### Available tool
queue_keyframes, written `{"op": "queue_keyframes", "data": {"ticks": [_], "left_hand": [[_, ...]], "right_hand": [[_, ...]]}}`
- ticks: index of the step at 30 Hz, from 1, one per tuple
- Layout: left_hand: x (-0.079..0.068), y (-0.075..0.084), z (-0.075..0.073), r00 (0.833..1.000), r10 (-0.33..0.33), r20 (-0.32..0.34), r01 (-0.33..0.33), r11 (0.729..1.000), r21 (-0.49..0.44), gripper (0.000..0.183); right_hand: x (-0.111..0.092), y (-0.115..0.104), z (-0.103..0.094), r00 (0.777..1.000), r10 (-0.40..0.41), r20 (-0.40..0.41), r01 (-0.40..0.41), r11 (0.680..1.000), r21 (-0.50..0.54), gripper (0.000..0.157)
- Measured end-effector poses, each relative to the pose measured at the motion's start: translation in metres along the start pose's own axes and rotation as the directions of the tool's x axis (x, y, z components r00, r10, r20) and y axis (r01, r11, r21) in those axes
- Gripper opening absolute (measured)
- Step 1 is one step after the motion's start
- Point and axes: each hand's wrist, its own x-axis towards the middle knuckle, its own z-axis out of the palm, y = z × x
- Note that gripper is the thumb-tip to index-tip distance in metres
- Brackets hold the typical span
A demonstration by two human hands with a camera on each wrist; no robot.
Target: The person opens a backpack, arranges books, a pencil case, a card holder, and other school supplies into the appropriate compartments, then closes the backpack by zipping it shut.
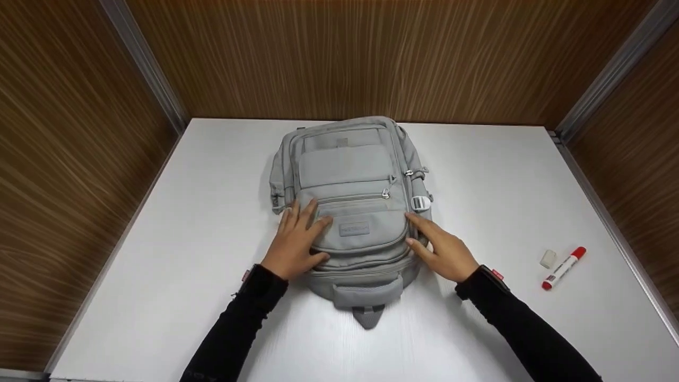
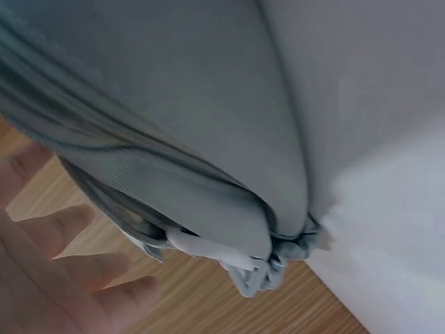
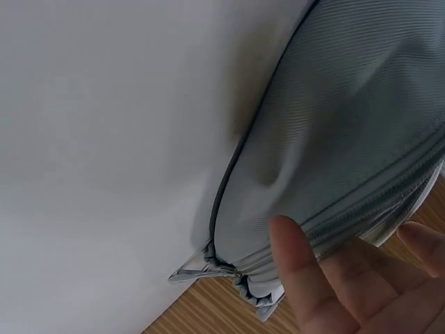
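Note:
A grey backpack [image 1: 345, 164] lies on the white table with its front face up and its carry handle toward the person. On its left front edge, by the label patch [image 1: 354, 228], rests the left hand [image 1: 298, 244] with fingers spread. The right hand [image 1: 444, 252] touches the opposite edge, its fingertips at the zip seam. In the left wrist view the bag's side [image 2: 188, 97] fills the top, with the loosely bent left fingers [image 2: 76, 264] at lower left. The right wrist view has the bag's side panel [image 3: 334, 125] close beside the extended right fingers [image 3: 299, 257].
To the right on the table [image 1: 175, 239] lie a red-and-white marker [image 1: 563, 268] and a small whitish block [image 1: 548, 258]. Brown wood-grain panels [image 1: 339, 58] enclose the table at the back and both sides.

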Motion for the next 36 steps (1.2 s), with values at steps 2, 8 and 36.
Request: {"op": "queue_keyframes", "data": {"ticks": [2, 8, 36], "left_hand": [[0.002, 0.004, 0.0, 0.999, 0.041, -0.014, -0.041, 0.999, 0.014, 0.07], [0.007, 0.012, 0.001, 0.988, 0.146, -0.059, -0.146, 0.989, -0.002, 0.056], [0.008, 0.015, -0.005, 0.974, 0.146, -0.173, -0.175, 0.971, -0.163, 0.006]], "right_hand": [[-0.002, 0.004, -0.003, 1.0, 0.006, -0.019, -0.005, 1.0, 0.026, 0.054], [-0.007, 0.015, -0.017, 0.995, 0.06, -0.077, -0.057, 0.998, 0.04, 0.051], [-0.119, 0.144, -0.12, 0.729, 0.665, -0.163, -0.683, 0.692, -0.233, 0.039]]}}
